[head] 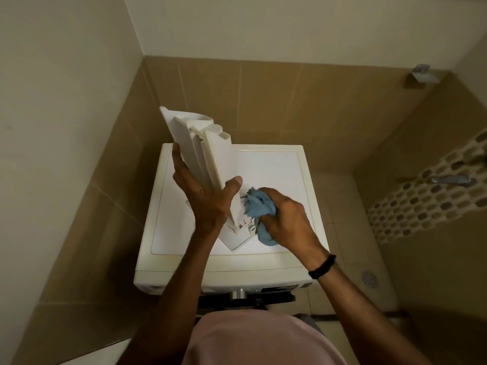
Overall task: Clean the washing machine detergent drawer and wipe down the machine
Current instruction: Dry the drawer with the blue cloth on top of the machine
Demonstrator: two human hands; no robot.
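Blue cloth (257,206), bunched in the right hand (287,219), wipes the pulled-out detergent drawer (195,143) gripped by the left hand (203,201); wiping the washing machine (276,167) likely comes next.

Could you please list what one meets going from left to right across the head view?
left hand → cloth → right hand → wristband → floor drain. The drawer overlaps the left hand, so I omit it.

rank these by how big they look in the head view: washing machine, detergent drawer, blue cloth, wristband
1. washing machine
2. detergent drawer, though it is held nearer the camera
3. blue cloth
4. wristband
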